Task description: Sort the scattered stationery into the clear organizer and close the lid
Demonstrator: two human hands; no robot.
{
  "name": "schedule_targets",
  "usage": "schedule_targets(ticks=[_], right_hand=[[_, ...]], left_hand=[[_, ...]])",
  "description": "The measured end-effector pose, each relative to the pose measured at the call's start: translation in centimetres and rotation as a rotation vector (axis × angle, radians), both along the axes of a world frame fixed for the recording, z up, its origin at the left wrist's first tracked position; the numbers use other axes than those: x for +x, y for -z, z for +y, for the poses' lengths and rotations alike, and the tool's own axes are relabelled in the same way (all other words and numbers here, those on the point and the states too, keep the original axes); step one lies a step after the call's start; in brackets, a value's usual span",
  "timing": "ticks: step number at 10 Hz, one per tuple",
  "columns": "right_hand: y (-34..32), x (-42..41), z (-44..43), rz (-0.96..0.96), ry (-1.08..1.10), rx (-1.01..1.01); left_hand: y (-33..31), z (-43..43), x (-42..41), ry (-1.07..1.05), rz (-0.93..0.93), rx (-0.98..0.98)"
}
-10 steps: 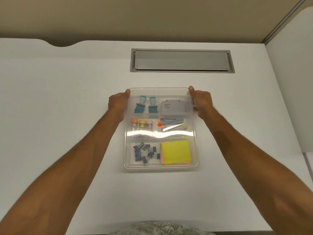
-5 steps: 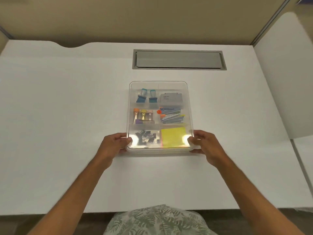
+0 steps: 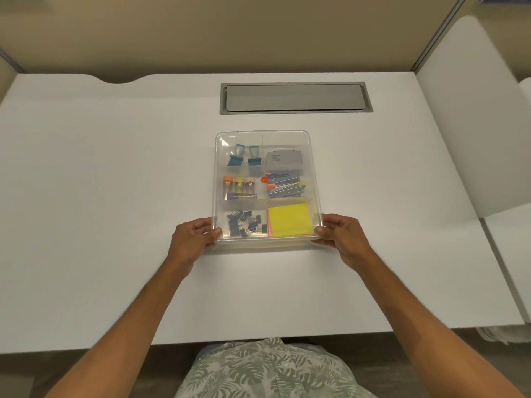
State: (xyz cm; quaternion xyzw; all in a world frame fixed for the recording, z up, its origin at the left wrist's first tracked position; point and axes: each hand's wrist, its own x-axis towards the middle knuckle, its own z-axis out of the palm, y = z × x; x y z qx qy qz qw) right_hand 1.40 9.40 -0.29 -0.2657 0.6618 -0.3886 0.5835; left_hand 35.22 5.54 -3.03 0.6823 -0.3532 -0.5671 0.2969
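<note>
Left grip (image 3: 192, 239): closed on the near left corner of the clear organizer (image 3: 313, 168), thumb laid on top, fingers curled against the side wall.
Right grip (image 3: 342, 239): closed on the near right corner in the same manner, thumb on top, fingers curled along the side.
Clear organizer: set flat on the white worktop (image 3: 115, 173), about midway across, its long side running away from the person; it is held at both near corners.
Lid (image 3: 287, 138): seen lying over the compartments, with glare on its surface; whether it is fully latched cannot be told.
Far row: two teal stamps (image 3: 244, 157) at left, a grey box (image 3: 283, 158) at right.
Middle row: three small capped items (image 3: 238, 183) in orange, yellow and pink at left, a purple piece just below them; metal staplers (image 3: 284, 186) with orange ends at right, an orange-red round piece beside them.
Near row: black binder clips (image 3: 243, 224) at left, a yellow sticky-note pad (image 3: 289, 219) at right, with pink edges showing beneath.
Grey hatch (image 3: 296, 98): recessed in the worktop beyond the organizer, well apart from it.
Leaf-patterned shirt (image 3: 258, 369): visible at the bottom edge, between the forearms.
</note>
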Motion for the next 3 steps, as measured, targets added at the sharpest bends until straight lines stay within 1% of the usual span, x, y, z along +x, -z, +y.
schedule_targets(ticks=[2,3], right_hand=[[-0.2,0.5,0.0,0.032,-0.04,0.008],[-0.9,0.8,-0.4,0.174,-0.037,0.021]], left_hand=[[-0.4,0.4,-0.5,-0.004,-0.03,-0.037],[-1.6,0.4,-0.9,0.02,-0.063,-0.033]])
